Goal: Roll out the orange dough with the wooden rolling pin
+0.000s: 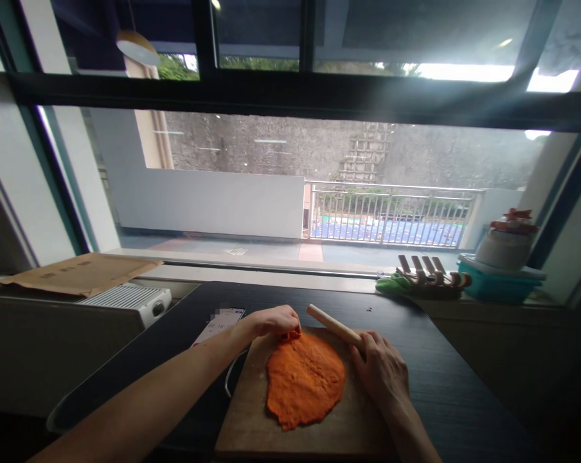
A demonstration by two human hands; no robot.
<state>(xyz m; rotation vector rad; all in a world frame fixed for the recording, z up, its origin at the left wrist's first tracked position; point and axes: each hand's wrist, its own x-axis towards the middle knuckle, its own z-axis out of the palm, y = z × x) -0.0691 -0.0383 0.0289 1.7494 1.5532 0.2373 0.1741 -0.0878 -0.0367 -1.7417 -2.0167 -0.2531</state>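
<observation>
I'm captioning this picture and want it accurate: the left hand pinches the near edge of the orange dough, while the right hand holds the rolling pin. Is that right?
Not quite: the head view shows the left hand at the far edge of the orange dough, not the near one. The right hand does hold the rolling pin.

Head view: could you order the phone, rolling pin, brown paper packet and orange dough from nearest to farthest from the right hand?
1. Rolling pin: in the right hand.
2. Orange dough: just left, on the board.
3. Phone: farther left, on the table.
4. Brown paper packet: far left.
</observation>
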